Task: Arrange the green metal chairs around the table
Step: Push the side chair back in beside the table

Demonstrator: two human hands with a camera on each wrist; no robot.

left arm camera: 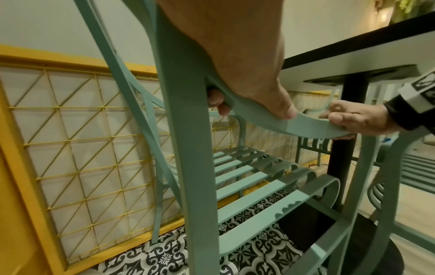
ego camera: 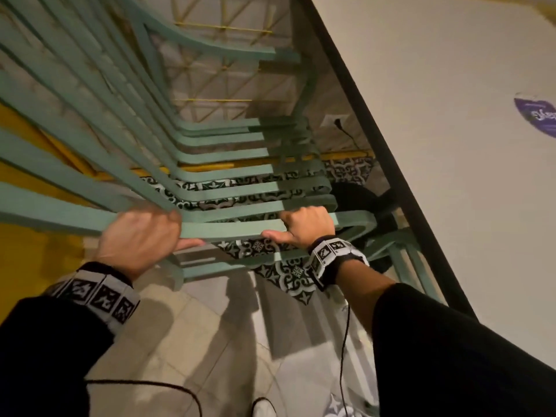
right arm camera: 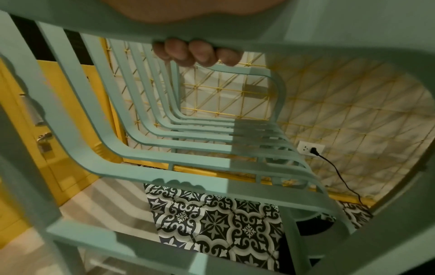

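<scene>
A green slatted metal chair point(ego camera: 228, 188) stands in front of me, its seat pointing toward the white table point(ego camera: 451, 145) with a black edge on the right. My left hand point(ego camera: 141, 236) grips the left part of the chair's top back rail, fingers curled over it. My right hand point(ego camera: 310, 227) grips the same rail further right, near its curved corner. In the left wrist view the left hand point(left arm camera: 235, 55) and right hand point(left arm camera: 353, 119) both hold the curved rail. The right hand's fingertips point(right arm camera: 195, 54) wrap under the rail. Whether the chair's legs touch the floor I cannot tell.
A yellow-framed lattice wall panel point(ego camera: 222, 70) runs behind the chair. The table's black pedestal point(left arm camera: 341, 158) is close to the seat front. Another green chair point(left arm camera: 313, 147) sits beyond it. A wall socket point(right arm camera: 310, 148) has a black cable plugged in. Patterned tiles point(ego camera: 288, 272) cover the floor.
</scene>
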